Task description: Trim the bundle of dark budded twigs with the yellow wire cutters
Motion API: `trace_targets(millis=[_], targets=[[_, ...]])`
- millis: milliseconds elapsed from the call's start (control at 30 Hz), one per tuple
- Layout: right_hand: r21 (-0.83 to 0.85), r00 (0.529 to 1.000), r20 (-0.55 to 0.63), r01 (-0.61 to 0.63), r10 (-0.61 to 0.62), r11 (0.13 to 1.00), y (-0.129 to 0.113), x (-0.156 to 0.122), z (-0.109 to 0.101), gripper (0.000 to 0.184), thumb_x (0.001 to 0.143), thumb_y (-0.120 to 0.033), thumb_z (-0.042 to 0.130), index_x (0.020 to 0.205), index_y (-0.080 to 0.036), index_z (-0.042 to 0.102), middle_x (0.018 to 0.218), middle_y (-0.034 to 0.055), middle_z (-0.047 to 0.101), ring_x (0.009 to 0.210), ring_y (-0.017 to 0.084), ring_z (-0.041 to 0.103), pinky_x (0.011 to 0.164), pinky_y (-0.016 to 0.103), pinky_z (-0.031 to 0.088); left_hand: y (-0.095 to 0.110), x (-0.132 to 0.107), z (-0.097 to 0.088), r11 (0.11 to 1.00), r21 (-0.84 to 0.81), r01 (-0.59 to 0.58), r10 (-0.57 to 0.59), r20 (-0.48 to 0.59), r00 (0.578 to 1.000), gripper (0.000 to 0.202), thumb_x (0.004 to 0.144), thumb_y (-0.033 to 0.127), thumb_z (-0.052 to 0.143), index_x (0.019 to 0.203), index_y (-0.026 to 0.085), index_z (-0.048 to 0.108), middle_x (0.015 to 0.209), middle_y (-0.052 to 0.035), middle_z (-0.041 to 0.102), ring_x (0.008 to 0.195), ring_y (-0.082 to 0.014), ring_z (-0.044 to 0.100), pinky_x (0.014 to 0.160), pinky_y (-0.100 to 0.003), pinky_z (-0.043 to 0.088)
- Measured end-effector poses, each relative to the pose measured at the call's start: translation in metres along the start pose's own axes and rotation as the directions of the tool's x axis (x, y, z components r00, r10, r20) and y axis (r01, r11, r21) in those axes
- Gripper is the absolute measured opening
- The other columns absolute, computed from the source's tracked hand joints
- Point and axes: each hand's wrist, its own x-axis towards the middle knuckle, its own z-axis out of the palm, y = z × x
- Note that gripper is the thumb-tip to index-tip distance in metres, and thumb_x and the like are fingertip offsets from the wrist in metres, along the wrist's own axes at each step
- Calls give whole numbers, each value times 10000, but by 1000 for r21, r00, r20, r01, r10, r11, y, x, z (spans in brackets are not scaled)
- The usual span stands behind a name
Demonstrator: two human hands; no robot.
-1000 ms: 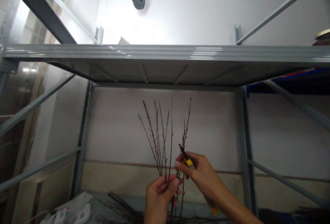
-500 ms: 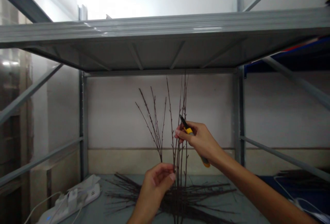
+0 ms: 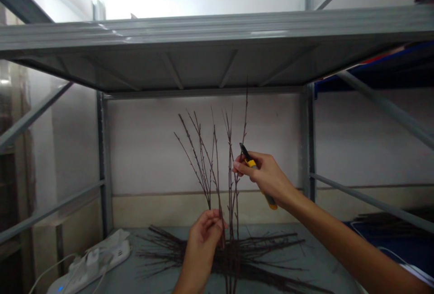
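Note:
My left hand (image 3: 202, 231) is closed around the stems of a bunch of thin dark twigs (image 3: 217, 158) that stand upright and fan out toward the shelf above. My right hand (image 3: 262, 174) grips a yellow and black utility knife (image 3: 252, 167), its black tip pointing up and left, and its fingers pinch one of the tallest twigs beside the bunch. A pile of similar dark twigs (image 3: 237, 253) lies flat on the grey shelf surface (image 3: 142, 276) below both hands.
A grey metal shelf board (image 3: 217, 36) spans overhead, with uprights (image 3: 101, 158) and diagonal braces (image 3: 373, 199) on both sides. A white power strip (image 3: 91, 262) with cables lies at lower left. More dark twigs and a white cable (image 3: 389, 231) rest at the right.
The view dropped, bringing the shelf surface and the twig pile into sight. My right hand rose with the knife to the tall twigs, and the upright bunch shifted slightly in my left hand.

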Motion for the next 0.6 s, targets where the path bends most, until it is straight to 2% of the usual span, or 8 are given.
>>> trace_targets(millis=[133,200,267,367,467,600], targets=[[0,1000,2,11,-11,1000,4,-1,-1,119,859,-309,654,807,-203,671,766,26,729,711,177,643,582,297,409,-5,2,2,999,-36,-26,24,-62,998,228,875,372,717,909,185,592,823,27,597,589,-73,474,527,-194,394],[5,1000,4,10,-10,1000,6,-1,-1,108,859,-302,654,821,-202,672,772,32,740,724,184,656,585,297,415,-4,2,4,997,-67,-45,40,-78,996,266,871,369,726,859,222,505,800,61,549,545,-60,423,483,-187,358],[8,1000,3,13,-14,1000,8,0,-1,99,855,-294,655,824,-202,674,773,37,744,721,189,661,585,300,421,-2,1,4,994,-96,-53,44,-92,995,328,871,370,728,816,242,432,774,78,517,540,-60,415,493,-187,376],[14,1000,-9,24,-23,1000,9,1,-1,96,857,-291,650,827,-204,677,779,39,742,730,190,665,584,300,425,2,-2,3,992,-128,-19,11,-64,998,326,899,394,688,810,250,410,746,57,575,625,-96,530,572,-212,456],[13,999,-22,23,-23,1000,8,2,-1,107,857,-301,647,813,-208,675,770,35,736,736,192,665,584,300,430,3,-8,-1,989,-139,41,-38,20,999,286,900,406,681,851,244,451,771,-15,704,744,-165,650,622,-262,513],[17,999,-36,19,-18,1000,10,4,-3,113,848,-307,654,812,-202,674,761,37,733,727,191,667,579,298,437,-1,-14,-8,985,-154,77,-62,99,993,337,839,415,745,857,245,455,737,-47,757,695,-199,696,668,-341,561]])
